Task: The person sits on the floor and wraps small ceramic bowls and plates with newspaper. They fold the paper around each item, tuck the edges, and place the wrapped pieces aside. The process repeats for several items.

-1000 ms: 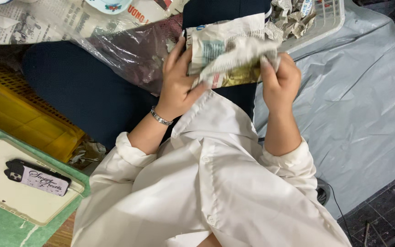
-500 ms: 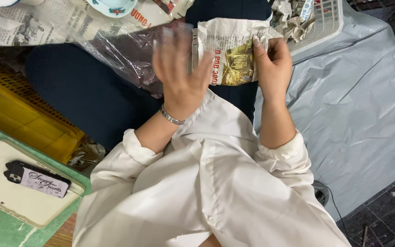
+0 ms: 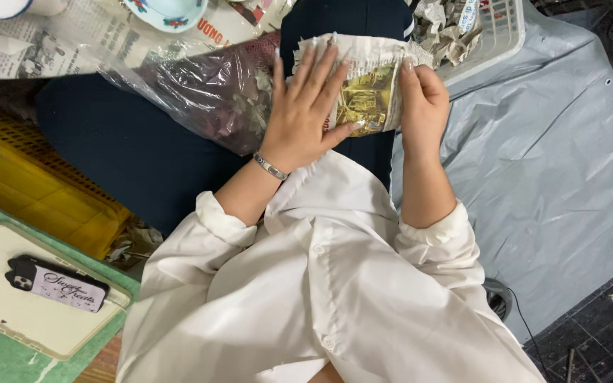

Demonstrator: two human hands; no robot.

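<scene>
The left hand (image 3: 311,113) is lying flat, fingers spread wide, on the front of a bundle wrapped in newspaper (image 3: 365,85). It is not gripping anything; the palm and fingers are only pressing on the paper. The right hand (image 3: 423,99) is holding the same bundle from its right edge, with the thumb on the front face and the other fingers going behind, where I cannot see them.

The bundle is sitting on the person's lap, on the dark trousers (image 3: 143,152), just in front of the white shirt (image 3: 321,284). Its long axis is running left to right across the lap, so the two hands are meeting it from opposite ends: the left hand is covering the left half, the right hand is closing on the right end. A gold-coloured patch of the paper is showing between them. Both hands are touching it, so neither is nearer.

Just beside the left hand, touching the bundle's left side, a clear plastic bag (image 3: 193,92) with dark contents is lying across the lap. Beyond the bundle, a white basket (image 3: 494,35) is holding crumpled paper. A grey sheet (image 3: 548,163) is covering the floor on the right. Sheets of newspaper (image 3: 58,39) and a bowl (image 3: 168,10) are lying further away, near the top.
</scene>
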